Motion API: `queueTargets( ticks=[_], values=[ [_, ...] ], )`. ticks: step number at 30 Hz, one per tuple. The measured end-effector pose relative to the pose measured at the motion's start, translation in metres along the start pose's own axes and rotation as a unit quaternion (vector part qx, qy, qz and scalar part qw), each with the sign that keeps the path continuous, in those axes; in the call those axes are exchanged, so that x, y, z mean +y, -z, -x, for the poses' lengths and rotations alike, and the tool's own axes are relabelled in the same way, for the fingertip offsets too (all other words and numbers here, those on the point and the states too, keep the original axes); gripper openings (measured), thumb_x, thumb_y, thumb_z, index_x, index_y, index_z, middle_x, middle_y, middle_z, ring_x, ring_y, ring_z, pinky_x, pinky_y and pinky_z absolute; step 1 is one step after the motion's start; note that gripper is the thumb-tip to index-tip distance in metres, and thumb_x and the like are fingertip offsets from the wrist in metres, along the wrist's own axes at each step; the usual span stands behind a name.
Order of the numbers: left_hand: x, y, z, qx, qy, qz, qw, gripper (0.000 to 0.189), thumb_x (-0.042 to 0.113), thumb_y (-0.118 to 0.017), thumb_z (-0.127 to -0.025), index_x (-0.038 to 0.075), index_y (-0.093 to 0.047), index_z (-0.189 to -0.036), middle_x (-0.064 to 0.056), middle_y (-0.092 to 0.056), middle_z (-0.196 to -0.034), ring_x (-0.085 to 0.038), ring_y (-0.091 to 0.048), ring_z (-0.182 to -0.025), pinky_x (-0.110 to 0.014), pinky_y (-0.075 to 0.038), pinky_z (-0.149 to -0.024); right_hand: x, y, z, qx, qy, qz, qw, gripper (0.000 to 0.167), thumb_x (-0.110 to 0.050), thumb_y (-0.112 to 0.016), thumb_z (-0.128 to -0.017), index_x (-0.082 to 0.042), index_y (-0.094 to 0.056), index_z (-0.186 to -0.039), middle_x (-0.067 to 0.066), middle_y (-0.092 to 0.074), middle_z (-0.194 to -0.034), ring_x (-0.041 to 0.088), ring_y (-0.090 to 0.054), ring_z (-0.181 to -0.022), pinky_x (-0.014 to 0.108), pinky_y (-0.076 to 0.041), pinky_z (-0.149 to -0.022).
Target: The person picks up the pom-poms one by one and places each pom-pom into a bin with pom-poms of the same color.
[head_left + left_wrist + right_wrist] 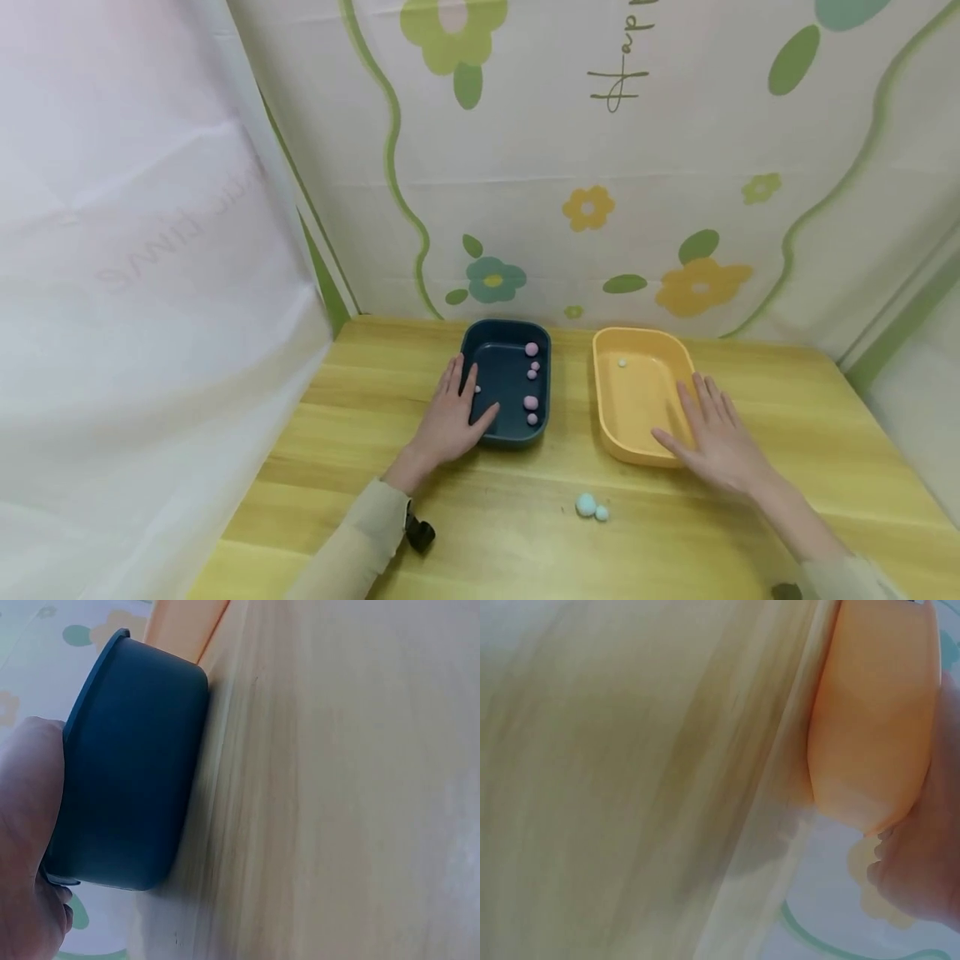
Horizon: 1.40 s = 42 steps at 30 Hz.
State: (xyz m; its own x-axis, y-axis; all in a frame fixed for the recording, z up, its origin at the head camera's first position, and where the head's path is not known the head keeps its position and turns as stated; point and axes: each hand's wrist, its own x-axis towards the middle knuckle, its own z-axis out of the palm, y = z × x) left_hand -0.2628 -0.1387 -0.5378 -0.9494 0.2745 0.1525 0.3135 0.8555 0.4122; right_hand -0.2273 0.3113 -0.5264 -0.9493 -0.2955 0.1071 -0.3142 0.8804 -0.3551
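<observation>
My left hand [447, 419] rests at the left rim of a dark blue tray [495, 362], fingers straight and spread. Several pink balls [531, 349] line the tray's right side, and a small pale ball [477, 389] lies near those fingers. At the right rim of a yellow tray [637, 404], my right hand [720, 442] lies with extended fingers. One tiny pale green ball [622, 363] sits inside that tray. The wrist views show the outer walls of the blue tray [131, 765] and the yellow tray [874, 712], each beside a hand.
Two light blue balls [586, 504] touch each other on the wooden table [517, 525], in front of the trays. Behind the table hangs a flower-printed cloth [540, 150]. A white cloth [150, 292] hangs at the left.
</observation>
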Motion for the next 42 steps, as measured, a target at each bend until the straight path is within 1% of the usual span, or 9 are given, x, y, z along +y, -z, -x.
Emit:
queueTargets(
  ticks=[4, 10, 15, 19, 23, 26, 31, 36, 42],
  values=[
    [0.0, 0.003, -0.001, 0.001, 0.01, 0.026, 0.9996, 0.092, 0.062, -0.053, -0.109, 0.006, -0.023, -0.176, -0.023, -0.005, -0.186, -0.043, -0.007, -0.174, -0.06, -0.02, -0.14, -0.001, 0.003, -0.004, -0.009, -0.005, -0.005, 0.9999, 0.1, -0.055, -0.053, -0.111, 0.007, -0.006, -0.174, 0.036, 0.011, -0.179, 0.058, 0.012, -0.168, 0.066, 0.01, -0.137],
    [0.003, 0.005, 0.001, 0.021, -0.004, 0.041, 0.9989, 0.085, 0.061, -0.054, -0.109, 0.017, -0.027, -0.176, -0.022, -0.01, -0.186, -0.042, -0.006, -0.174, -0.061, -0.011, -0.141, -0.001, 0.004, -0.004, -0.015, -0.012, -0.004, 0.9998, 0.1, -0.056, -0.051, -0.112, 0.007, -0.005, -0.174, 0.036, 0.013, -0.179, 0.057, 0.013, -0.168, 0.061, 0.013, -0.138],
    [0.013, 0.005, 0.007, 0.064, -0.073, 0.085, 0.9917, 0.075, 0.048, -0.061, -0.111, 0.021, -0.033, -0.175, -0.015, -0.023, -0.184, -0.037, -0.019, -0.173, -0.061, -0.02, -0.139, 0.0, 0.003, -0.003, -0.017, -0.014, -0.005, 0.9997, 0.099, -0.056, -0.05, -0.113, 0.007, -0.005, -0.174, 0.037, 0.014, -0.178, 0.058, 0.014, -0.167, 0.058, 0.016, -0.138],
    [0.027, 0.001, 0.016, 0.082, -0.155, 0.148, 0.9733, 0.074, 0.033, -0.071, -0.108, 0.018, -0.039, -0.173, -0.009, -0.033, -0.181, -0.034, -0.03, -0.17, -0.063, -0.028, -0.135, 0.0, 0.003, -0.003, -0.018, -0.017, -0.01, 0.9996, 0.098, -0.056, -0.049, -0.113, 0.006, -0.005, -0.174, 0.036, 0.016, -0.178, 0.057, 0.015, -0.167, 0.057, 0.017, -0.137],
    [0.039, -0.005, 0.027, 0.088, -0.197, 0.195, 0.9568, 0.078, 0.024, -0.081, -0.102, 0.018, -0.044, -0.17, -0.005, -0.041, -0.178, -0.031, -0.037, -0.167, -0.06, -0.03, -0.135, -0.001, 0.004, -0.003, -0.022, -0.017, -0.016, 0.9995, 0.098, -0.056, -0.05, -0.113, 0.005, -0.004, -0.174, 0.035, 0.017, -0.178, 0.057, 0.015, -0.167, 0.059, 0.017, -0.137],
    [0.048, -0.01, 0.032, 0.101, -0.229, 0.219, 0.9431, 0.077, 0.017, -0.086, -0.097, 0.013, -0.051, -0.165, -0.008, -0.048, -0.174, -0.031, -0.044, -0.163, -0.053, -0.032, -0.136, -0.001, 0.003, -0.004, -0.023, -0.017, -0.015, 0.9995, 0.098, -0.056, -0.05, -0.113, 0.005, -0.005, -0.174, 0.036, 0.016, -0.178, 0.057, 0.015, -0.167, 0.06, 0.016, -0.137],
    [0.06, -0.018, 0.037, 0.138, -0.298, 0.252, 0.9103, 0.065, 0.005, -0.09, -0.091, -0.002, -0.064, -0.15, -0.022, -0.064, -0.157, -0.035, -0.062, -0.149, -0.048, -0.043, -0.13, 0.0, 0.002, -0.005, -0.021, -0.016, -0.014, 0.9996, 0.097, -0.056, -0.05, -0.113, 0.005, -0.007, -0.174, 0.036, 0.016, -0.178, 0.058, 0.014, -0.167, 0.062, 0.013, -0.137],
    [0.073, -0.023, 0.043, 0.15, -0.324, 0.299, 0.8852, 0.055, -0.002, -0.091, -0.087, -0.005, -0.072, -0.139, -0.026, -0.074, -0.141, -0.036, -0.071, -0.137, -0.042, -0.053, -0.122, 0.001, 0.002, -0.005, -0.021, -0.016, -0.017, 0.9995, 0.096, -0.056, -0.05, -0.113, 0.004, -0.008, -0.175, 0.035, 0.016, -0.179, 0.057, 0.015, -0.168, 0.061, 0.014, -0.138],
    [0.085, -0.028, 0.047, 0.125, -0.34, 0.337, 0.8691, 0.045, -0.005, -0.09, -0.086, -0.006, -0.078, -0.128, -0.023, -0.08, -0.129, -0.031, -0.078, -0.125, -0.038, -0.062, -0.11, 0.0, 0.002, -0.005, -0.021, -0.015, -0.017, 0.9995, 0.094, -0.056, -0.05, -0.113, 0.002, -0.01, -0.175, 0.035, 0.016, -0.179, 0.057, 0.014, -0.168, 0.061, 0.013, -0.138]
  ],
)
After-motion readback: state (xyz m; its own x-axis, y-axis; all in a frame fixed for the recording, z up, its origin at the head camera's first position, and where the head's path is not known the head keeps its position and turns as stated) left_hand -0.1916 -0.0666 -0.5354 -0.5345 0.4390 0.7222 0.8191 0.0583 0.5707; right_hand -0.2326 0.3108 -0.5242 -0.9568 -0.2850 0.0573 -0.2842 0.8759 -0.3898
